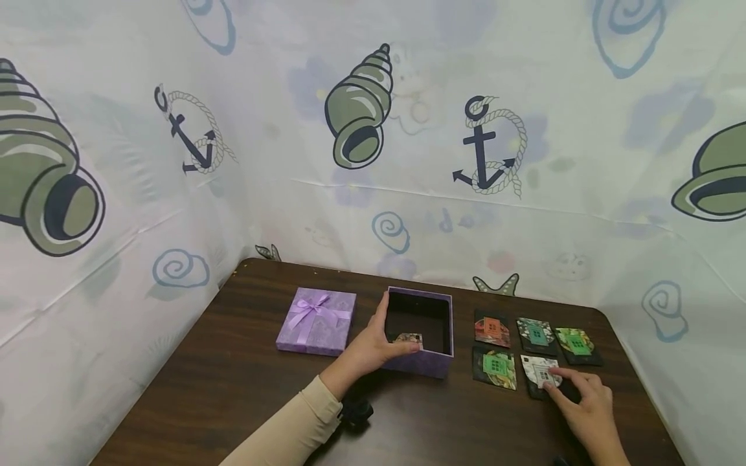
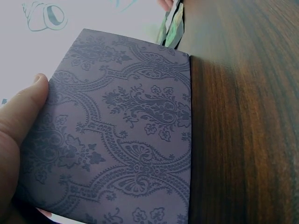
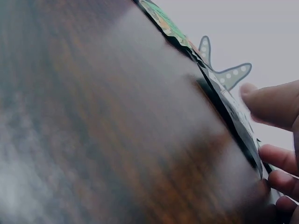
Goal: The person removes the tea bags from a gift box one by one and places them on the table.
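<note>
My left hand (image 1: 373, 346) grips the open purple box (image 1: 416, 364), thumb over its front rim and fingers along its left side. In the left wrist view, the thumb lies along the edge of the damask-patterned box wall (image 2: 135, 126). Inside the dark box, part of a patterned packet (image 1: 410, 338) shows near the front. My right hand (image 1: 588, 401) is at a flat packet with a white label (image 1: 539, 372). Its fingertips are right at the packet's edge, while the thumb stands slightly apart from it in the right wrist view.
Left of the box lies its purple lid (image 1: 317, 321) with a ribbon bow. Around the white-labelled packet lie packets with an orange label (image 1: 492, 329), a teal label (image 1: 537, 335) and green labels (image 1: 495, 367). A shell-and-anchor patterned cloth (image 1: 419, 213) hangs behind the dark wooden table (image 1: 233, 362).
</note>
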